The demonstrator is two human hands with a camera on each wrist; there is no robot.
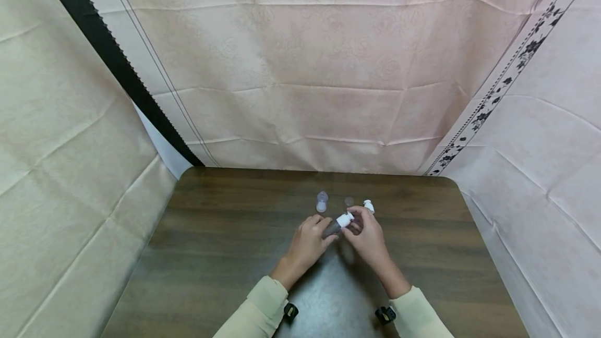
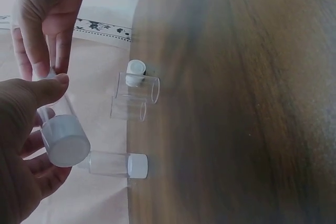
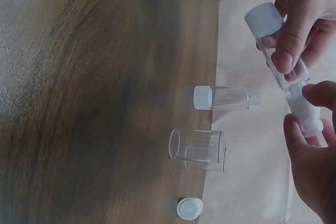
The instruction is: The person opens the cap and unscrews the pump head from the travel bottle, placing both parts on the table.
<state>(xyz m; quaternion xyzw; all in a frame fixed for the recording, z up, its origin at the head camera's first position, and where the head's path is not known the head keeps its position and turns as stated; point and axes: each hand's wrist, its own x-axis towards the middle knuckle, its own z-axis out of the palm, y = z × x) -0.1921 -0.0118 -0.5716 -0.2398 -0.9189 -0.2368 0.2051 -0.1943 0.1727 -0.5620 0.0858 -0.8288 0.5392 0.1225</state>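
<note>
My left hand (image 1: 306, 241) grips a clear cylindrical bottle (image 3: 283, 80) by its body, and the bottle is tilted above the table. Its white base (image 2: 65, 141) points toward the left hand's side. At the neck end, my right hand (image 1: 372, 238) pinches a white pump top (image 3: 304, 107) between thumb and fingers; whether its thread is engaged cannot be told. A second clear bottle (image 3: 230, 98) with a white base stands upright on the table, its neck uncovered. Another white pump top (image 3: 189, 209) sits farther right.
Two clear open cylinders (image 3: 181, 145), apparently covers, stand close together between the second bottle and the loose pump top. The brown wood-grain table (image 1: 211, 254) ends at a pale cloth curtain (image 1: 305, 119) behind, with more cloth at both sides.
</note>
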